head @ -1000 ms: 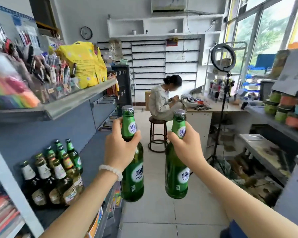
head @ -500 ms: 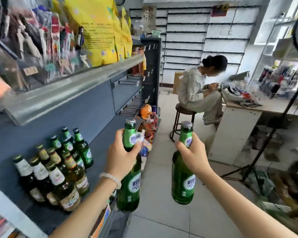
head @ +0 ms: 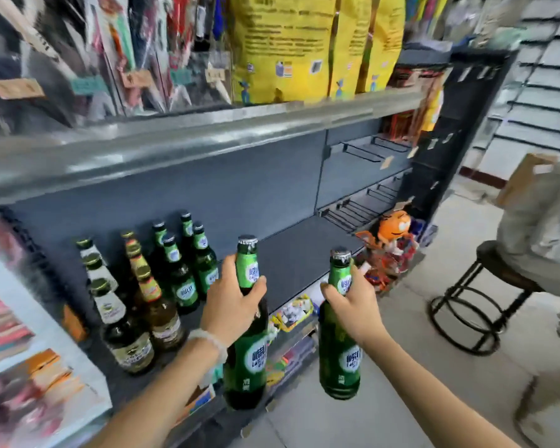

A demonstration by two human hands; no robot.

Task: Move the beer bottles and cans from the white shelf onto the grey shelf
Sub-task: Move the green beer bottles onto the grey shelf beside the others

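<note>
Two green beer bottles hang upright in front of the grey shelf [head: 291, 250], one by the neck in each hand. The left bottle [head: 246, 357] overlaps the shelf's front edge; the right bottle [head: 340, 354] is over the floor. Bare shelf lies right of the standing bottles [head: 162, 286]. The left hand [head: 230, 302] and right hand [head: 353, 305] are wrapped tight.

Grey shelf [head: 298, 253] with standing bottles [head: 162, 286].
</note>
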